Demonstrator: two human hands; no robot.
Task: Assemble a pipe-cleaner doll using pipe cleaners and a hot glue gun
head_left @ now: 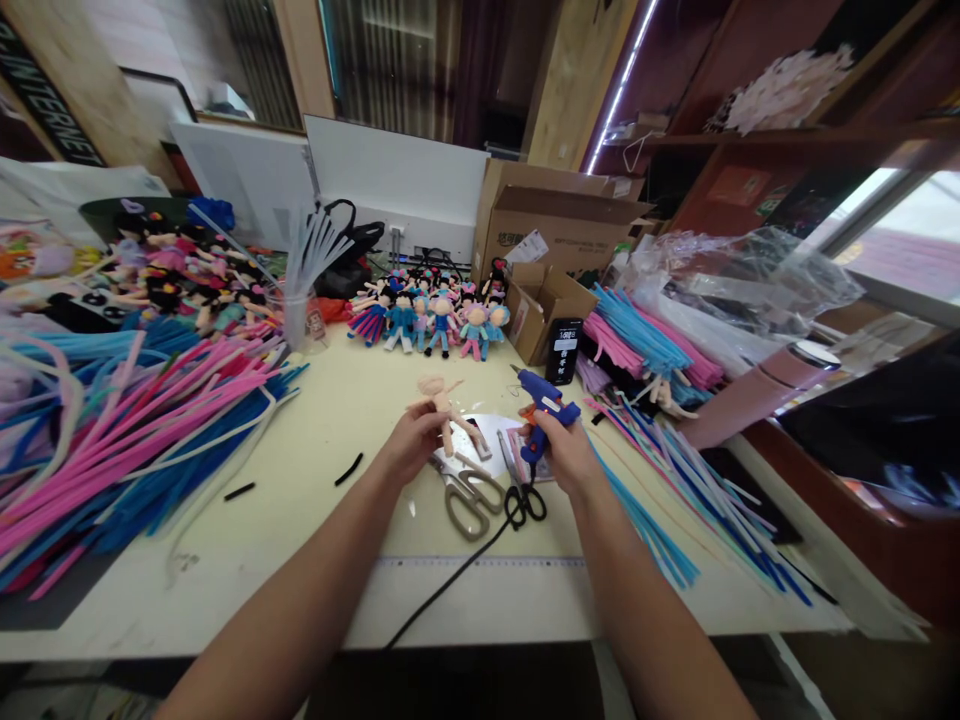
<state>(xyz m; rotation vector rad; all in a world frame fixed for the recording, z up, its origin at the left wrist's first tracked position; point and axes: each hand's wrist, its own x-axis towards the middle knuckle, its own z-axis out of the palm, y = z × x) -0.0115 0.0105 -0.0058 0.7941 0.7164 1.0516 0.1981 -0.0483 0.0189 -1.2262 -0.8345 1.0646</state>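
Left hand [415, 440] pinches 1 spindly doll [440, 402]; right hand [568, 447] grasps glue gun [546, 392] (blue, angular).

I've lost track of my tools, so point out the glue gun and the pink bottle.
Glue gun [549, 396], head view, its blue body.
Pink bottle [757, 392], head view, side of its body.

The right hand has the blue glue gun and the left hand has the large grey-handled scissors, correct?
Not quite: the head view shows the left hand holding a small beige doll figure; the large grey-handled scissors lie beside it. The right hand does hold the blue glue gun.
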